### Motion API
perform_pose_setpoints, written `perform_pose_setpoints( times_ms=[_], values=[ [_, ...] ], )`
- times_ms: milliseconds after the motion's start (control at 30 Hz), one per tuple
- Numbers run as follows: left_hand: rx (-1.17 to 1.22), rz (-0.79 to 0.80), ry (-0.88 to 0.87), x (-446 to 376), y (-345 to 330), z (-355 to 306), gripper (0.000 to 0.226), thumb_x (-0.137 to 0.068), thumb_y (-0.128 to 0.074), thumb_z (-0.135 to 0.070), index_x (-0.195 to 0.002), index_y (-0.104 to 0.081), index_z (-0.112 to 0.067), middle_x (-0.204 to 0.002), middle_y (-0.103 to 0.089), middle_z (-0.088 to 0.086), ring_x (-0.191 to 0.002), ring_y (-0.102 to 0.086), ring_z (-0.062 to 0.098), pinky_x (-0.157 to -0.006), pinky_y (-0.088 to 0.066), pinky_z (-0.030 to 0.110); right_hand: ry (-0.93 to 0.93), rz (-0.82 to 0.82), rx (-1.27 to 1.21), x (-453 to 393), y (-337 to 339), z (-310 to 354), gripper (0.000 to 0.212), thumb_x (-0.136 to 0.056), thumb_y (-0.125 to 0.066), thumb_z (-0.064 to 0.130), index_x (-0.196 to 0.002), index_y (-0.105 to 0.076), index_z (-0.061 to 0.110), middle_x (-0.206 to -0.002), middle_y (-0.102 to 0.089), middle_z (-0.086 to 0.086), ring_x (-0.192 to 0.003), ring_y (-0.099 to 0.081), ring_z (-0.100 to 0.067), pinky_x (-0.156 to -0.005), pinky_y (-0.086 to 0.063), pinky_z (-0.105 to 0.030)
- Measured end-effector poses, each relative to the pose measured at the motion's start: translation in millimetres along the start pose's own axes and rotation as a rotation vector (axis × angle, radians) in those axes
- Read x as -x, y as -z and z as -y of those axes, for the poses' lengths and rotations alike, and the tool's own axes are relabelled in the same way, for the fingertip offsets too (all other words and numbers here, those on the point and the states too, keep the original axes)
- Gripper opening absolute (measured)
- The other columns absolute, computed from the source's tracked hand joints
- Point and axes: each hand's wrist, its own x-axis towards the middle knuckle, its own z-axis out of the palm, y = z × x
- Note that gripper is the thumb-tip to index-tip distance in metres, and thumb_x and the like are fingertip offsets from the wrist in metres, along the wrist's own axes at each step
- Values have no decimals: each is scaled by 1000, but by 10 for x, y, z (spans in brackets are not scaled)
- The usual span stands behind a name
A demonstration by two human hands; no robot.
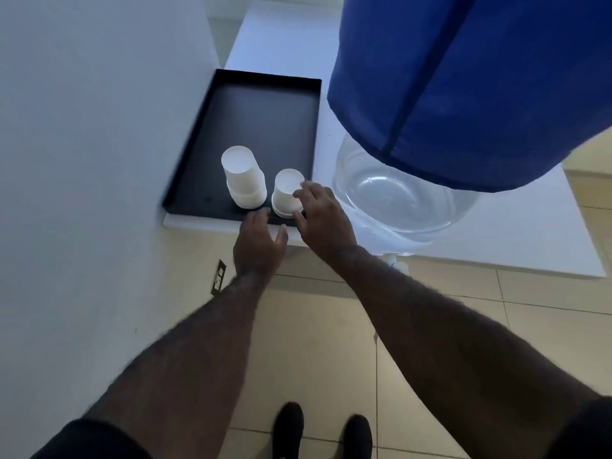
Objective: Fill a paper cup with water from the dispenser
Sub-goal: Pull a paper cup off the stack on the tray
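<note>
On one black tray, two cup stacks, two hands.

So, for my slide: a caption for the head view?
Right hand grips upturned paper cup stack on black tray; left hand open beside it.

Pretty dim, flat indoor light with a cool bluish cast. Wide-angle lens bends the white wall and forearms near the edges. Slight motion blur overall, soft focus. Faint glare on the clear water bottle; shadows weak.
</note>
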Motion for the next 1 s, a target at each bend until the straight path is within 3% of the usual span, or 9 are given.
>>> perform_pose_setpoints(
  times_ms=[167, 400, 567, 700, 833, 1000],
  values=[
    [-11, -86, -66, -155, -60, 31, 42, -77, -77, -28, -109, -63, -4, -103, -67, 14, -96, -58, 34, -81, -51, 41, -54, 39, 26, -261, -84, 37, 29, -88, -61, 9, -116, -57, 1, -141, -49, -17, -128, -45, -34, -99, -45, -43],
    [-29, -113, -24, -253, -191, 112, 44, -74, -77, -37, -107, -64, -10, -102, -69, 9, -97, -61, 33, -80, -45, 39, -50, 2, 31, -355, -142, 93, 7, -88, -56, 4, -95, -57, 2, -134, -54, -19, -121, -49, -38, -85, -49, -45],
    [66, -125, 14, -279, -201, 113, 45, -73, -78, -32, -109, -61, -12, -105, -71, 7, -99, -64, 33, -84, -45, 40, -60, -28, -16, -406, -92, 142, 10, -91, -52, 6, -98, -58, 1, -118, -61, -17, -109, -54, -36, -82, -51, -44],
    [102, -135, 31, -278, -217, 104, 51, -74, -78, -34, -117, -60, -14, -108, -71, 7, -102, -63, 33, -88, -45, 42, -89, -32, -36, -425, -32, 159, 9, -91, -51, 5, -98, -56, 0, -108, -62, -17, -103, -54, -35, -77, -45, -38],
    [88, -131, 46, -282, -252, 117, 52, -73, -79, -40, -115, -61, -16, -108, -71, 7, -102, -62, 32, -86, -43, 40, -120, -27, -27, -407, 6, 133, 12, -92, -50, 6, -102, -56, 1, -109, -61, -18, -101, -53, -34, -73, -36, -32],
    [106, -118, 90, -309, -280, 85, 50, -72, -77, -40, -113, -62, -17, -106, -70, 7, -102, -59, 33, -86, -43, 40, -125, -15, -20, -408, 33, 133, 16, -92, -50, 5, -106, -55, 1, -114, -59, -19, -104, -52, -35, -74, -37, -33]
  ],
)
